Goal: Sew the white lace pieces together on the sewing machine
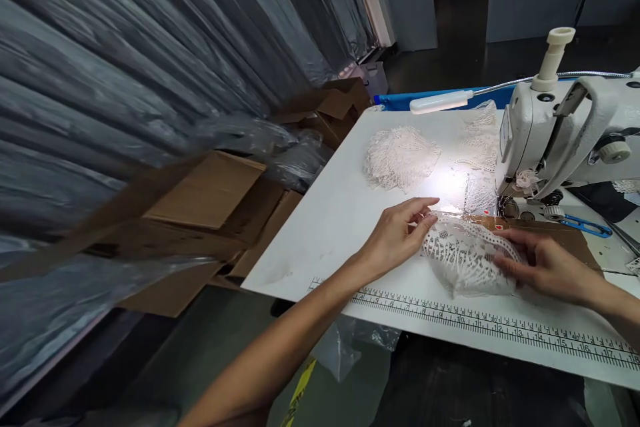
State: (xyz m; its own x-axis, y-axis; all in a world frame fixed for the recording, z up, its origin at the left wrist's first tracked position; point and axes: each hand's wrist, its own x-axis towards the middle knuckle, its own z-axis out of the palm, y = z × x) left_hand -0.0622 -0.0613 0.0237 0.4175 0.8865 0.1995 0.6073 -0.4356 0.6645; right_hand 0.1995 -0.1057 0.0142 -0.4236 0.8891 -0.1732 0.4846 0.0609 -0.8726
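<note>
A piece of white lace (467, 257) lies on the white sewing table (320, 233) in front of the sewing machine (575, 133). My left hand (403, 230) pinches its left upper corner between thumb and fingers. At its right side my right hand (543, 260) holds the edge, thumb on top and fingers beyond it. A clear strip with small red marks runs along the lace's far edge, toward the needle area. Behind my left hand sits a round heap of lace (400, 157), and more lace (480, 147) trails beside the machine head.
A lamp (443, 102) lights the table. Blue snips (585, 225) lie right of the needle area. A ruler scale (470, 321) runs along the near edge. Open cardboard boxes (207, 190) and plastic sheeting stand left of the table, by a grey curtain (165, 47).
</note>
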